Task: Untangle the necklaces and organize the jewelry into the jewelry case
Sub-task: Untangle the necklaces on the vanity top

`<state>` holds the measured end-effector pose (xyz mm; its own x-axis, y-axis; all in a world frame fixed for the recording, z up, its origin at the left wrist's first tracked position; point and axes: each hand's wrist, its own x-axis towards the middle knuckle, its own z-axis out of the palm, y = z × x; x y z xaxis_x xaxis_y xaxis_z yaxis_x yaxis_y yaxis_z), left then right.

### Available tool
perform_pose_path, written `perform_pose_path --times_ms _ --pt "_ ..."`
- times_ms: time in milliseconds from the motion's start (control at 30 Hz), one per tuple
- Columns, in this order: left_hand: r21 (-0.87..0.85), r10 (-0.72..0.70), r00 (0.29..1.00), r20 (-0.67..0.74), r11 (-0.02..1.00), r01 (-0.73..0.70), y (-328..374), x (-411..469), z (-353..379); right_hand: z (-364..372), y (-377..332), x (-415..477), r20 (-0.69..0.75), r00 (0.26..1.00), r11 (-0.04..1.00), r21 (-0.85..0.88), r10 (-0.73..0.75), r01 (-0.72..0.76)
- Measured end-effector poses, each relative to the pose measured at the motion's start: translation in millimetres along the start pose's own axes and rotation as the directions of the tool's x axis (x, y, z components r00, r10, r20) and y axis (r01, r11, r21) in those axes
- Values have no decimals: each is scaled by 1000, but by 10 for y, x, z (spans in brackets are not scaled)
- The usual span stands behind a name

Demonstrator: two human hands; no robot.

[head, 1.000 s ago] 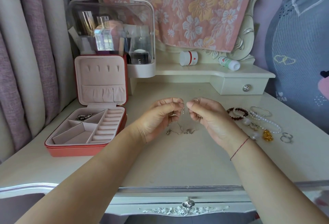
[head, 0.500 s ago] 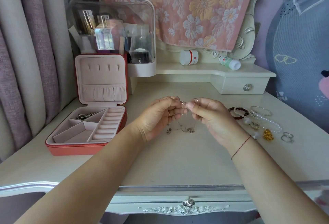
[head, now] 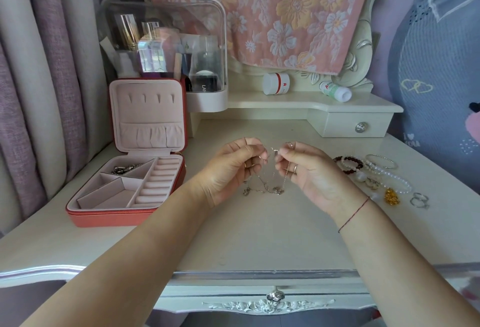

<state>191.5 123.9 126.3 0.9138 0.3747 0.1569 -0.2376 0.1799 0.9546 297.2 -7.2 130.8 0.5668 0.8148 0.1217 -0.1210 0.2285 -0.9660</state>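
Above the table (head: pixel 246 243), left hand (head: pixel 231 170) and right hand (head: pixel 309 170) each pinched the tangled necklaces (head: pixel 270 178), whose lower loops lay on the tabletop, with the open case (head: pixel 130 183) left and bracelets (head: pixel 374 173) right.

Soft, even daylight here, pretty bright, nothing blown out. The curtains (head: pixel 39 93) on the left glow a bit, so the light seems to come through them. The left hand (head: pixel 233 168) and right hand (head: pixel 311 170) throw only faint, fuzzy shadows on the tabletop (head: pixel 259 235). The clear cosmetics box (head: pixel 161 28) has milky glare across its front. There's wide-angle bend at the edges, and the near table edge bows. The necklaces (head: pixel 263 185) are so thin they barely resolve, and the near right corner smears.
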Motion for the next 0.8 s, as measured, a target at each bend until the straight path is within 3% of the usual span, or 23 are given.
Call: perform_pose_path --times_ms 200,433,600,700,767,800 --pt "-2 -15 999 -47 1000 15 14 -18 16 -24 -20 7 50 997 976 203 67 -75" --pt "-220 21 1000 -1 975 -21 74 -29 9 -40 -23 9 34 993 962 247 115 -120" --pt "-271 27 999 37 963 -16 105 -39 -8 -30 -39 -11 63 988 953 261 140 -152" --pt "-226 29 998 57 974 -16 114 -49 -11 -12 -22 -19 17 992 984 121 126 -127" --pt "-204 31 998 56 979 -19 116 -48 -14 0 32 -17 -83 995 985 -156 53 -66" --pt "-195 30 998 56 981 -19 117 -48 -20 3 64 -20 -127 992 937 -349 -20 -26"
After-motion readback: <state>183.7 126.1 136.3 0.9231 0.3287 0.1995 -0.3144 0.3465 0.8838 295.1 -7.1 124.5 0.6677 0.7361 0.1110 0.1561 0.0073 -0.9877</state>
